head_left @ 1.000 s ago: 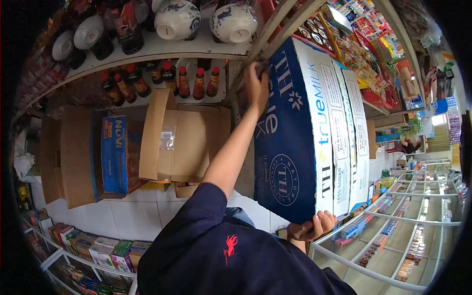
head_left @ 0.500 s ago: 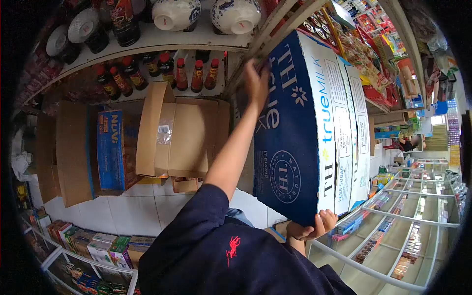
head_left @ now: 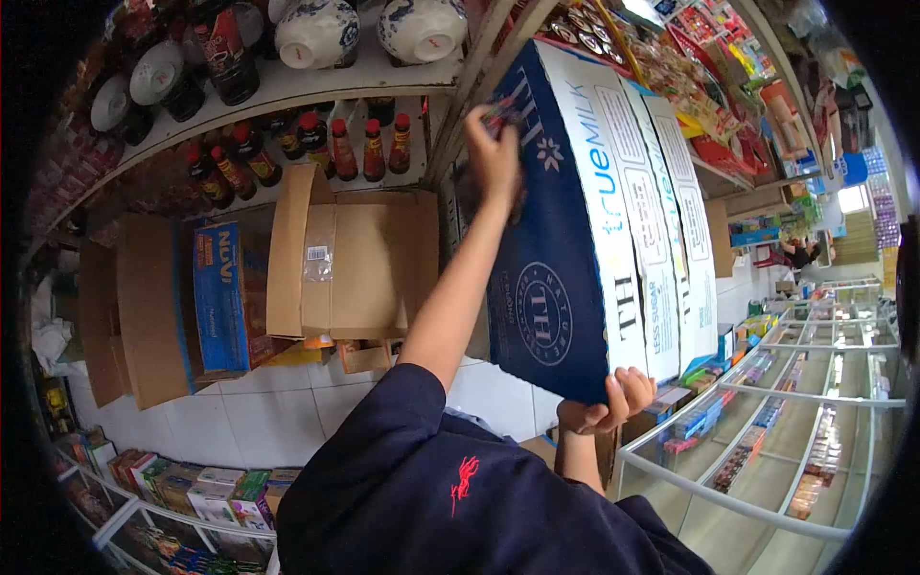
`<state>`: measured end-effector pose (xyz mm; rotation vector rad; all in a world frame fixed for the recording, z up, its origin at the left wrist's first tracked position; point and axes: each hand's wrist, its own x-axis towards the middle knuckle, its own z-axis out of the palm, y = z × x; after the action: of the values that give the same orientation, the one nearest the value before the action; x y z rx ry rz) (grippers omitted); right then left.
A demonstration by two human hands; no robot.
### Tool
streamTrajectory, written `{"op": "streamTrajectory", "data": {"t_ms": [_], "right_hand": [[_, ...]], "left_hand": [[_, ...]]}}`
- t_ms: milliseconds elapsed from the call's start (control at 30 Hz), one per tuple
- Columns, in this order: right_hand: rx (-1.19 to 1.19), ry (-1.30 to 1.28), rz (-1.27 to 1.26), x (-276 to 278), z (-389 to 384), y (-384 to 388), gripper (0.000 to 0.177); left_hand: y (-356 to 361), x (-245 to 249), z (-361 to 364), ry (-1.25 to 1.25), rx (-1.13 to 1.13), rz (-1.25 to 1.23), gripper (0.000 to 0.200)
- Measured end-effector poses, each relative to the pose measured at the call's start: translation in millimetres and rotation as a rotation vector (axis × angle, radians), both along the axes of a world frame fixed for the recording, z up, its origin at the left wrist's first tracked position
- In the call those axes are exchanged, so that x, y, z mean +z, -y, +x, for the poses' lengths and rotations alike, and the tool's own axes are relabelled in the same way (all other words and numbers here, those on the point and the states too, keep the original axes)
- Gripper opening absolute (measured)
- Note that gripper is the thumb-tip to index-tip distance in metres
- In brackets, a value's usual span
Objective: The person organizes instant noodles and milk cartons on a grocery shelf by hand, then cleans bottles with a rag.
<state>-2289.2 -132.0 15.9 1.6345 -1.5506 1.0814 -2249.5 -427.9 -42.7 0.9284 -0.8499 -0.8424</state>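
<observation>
A large dark-blue and white TH true MILK carton (head_left: 539,249) stands tilted before me, its printed white side turned right. My right hand (head_left: 611,401) grips its lower corner with bent fingers. Up at the carton's left edge, my left hand (head_left: 494,153) is closed, its fingers curled around a small dark item that blur keeps me from naming. The left forearm crosses in front of an open brown cardboard box (head_left: 379,259). Part of the carton's blue side is hidden behind the left hand.
Sauce bottles (head_left: 343,149) and patterned bowls (head_left: 316,34) fill the shelves at upper left. A blue NuVi box (head_left: 220,297) sits among opened cartons. Glass display cases (head_left: 767,422) line the right, and packaged goods (head_left: 220,494) stand at lower left. Another person (head_left: 800,253) is far off.
The carton has turned slightly, showing less of its blue side, and its lower edge sits higher. My left hand has shifted a little left; my right hand keeps its hold.
</observation>
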Motion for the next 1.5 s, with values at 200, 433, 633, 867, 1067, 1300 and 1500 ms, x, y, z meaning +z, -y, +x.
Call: {"op": "streamTrajectory", "data": {"t_ms": [200,433,633,867,1067,1300,1500], "right_hand": [[0.029,-0.032,-0.017,3.4,-0.9,2.0,0.026],[0.077,0.031,-0.029,4.2,2.9,4.3,0.022],[0.083,0.028,-0.055,3.4,2.9,4.3,0.022],[0.048,0.055,-0.024,5.9,4.7,2.3,0.024],[0.04,0.103,-0.01,8.3,10.7,2.3,0.026],[0.05,0.16,0.004,8.4,13.4,0.8,0.029],[0.028,0.195,-0.011,8.8,14.9,3.8,0.028]], "left_hand": [[-143.4,-45.7,7.9,0.25,-0.083,0.217,0.031],[-133.6,53.3,17.1,0.153,-0.173,-0.316,0.037],[-113.6,-42.5,10.8,0.072,-0.189,0.278,0.04],[-207.6,50.9,25.6,0.068,-0.312,-0.37,0.042],[-124.3,34.9,13.4,-0.021,-0.254,-0.058,0.038],[-256.7,-19.1,21.1,0.197,-0.268,0.054,0.041],[-205.7,31.9,23.6,0.173,-0.313,-0.598,0.037]]}}
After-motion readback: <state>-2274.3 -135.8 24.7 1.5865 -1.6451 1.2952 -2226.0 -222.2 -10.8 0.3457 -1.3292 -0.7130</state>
